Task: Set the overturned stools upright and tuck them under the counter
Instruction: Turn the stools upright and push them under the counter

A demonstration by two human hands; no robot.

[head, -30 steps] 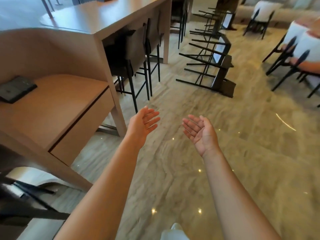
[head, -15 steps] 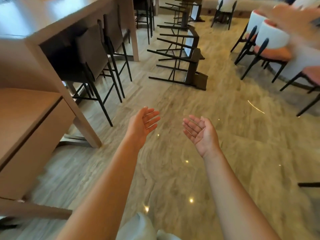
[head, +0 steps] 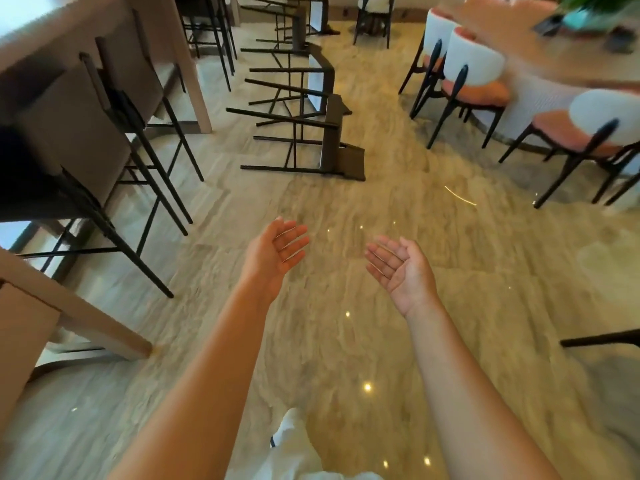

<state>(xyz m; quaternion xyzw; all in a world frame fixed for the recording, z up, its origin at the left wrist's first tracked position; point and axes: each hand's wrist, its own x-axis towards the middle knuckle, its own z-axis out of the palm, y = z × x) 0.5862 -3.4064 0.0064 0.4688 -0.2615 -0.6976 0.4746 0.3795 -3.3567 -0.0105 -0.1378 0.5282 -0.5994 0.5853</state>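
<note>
Hands, two, bare, both held out above the floor and holding nothing. Left hand (head: 277, 252): palm turned inward, fingers straight and loosely spread, thumb apart; right hand (head: 398, 268): palm up, fingers relaxed with a slight curl; the two are apart, touching neither each other nor any furniture.

Overturned stools: a row lying on their sides on the polished stone floor (head: 346, 209), ahead of the hands and well apart from them; nearest stool (head: 332, 143) has its black legs pointing left toward the counter, its brown seat on edge and its backrest flat on the floor at the right; second stool (head: 322, 76) lies just behind it in like fashion; further ones run toward the top edge (their number cannot be told, the far end being cut off).

Counter (head: 41, 39): pale wood, along the left side; two upright stools (head: 79, 112) stand tucked under its overhang, backs outward.

Dining chairs (head: 474, 74): white backs, orange seats, black legs; grouped at the right beside a round table (head: 554, 57), which is blurred.

Trouser leg (head: 294, 441): white, at the bottom edge between the forearms.
</note>
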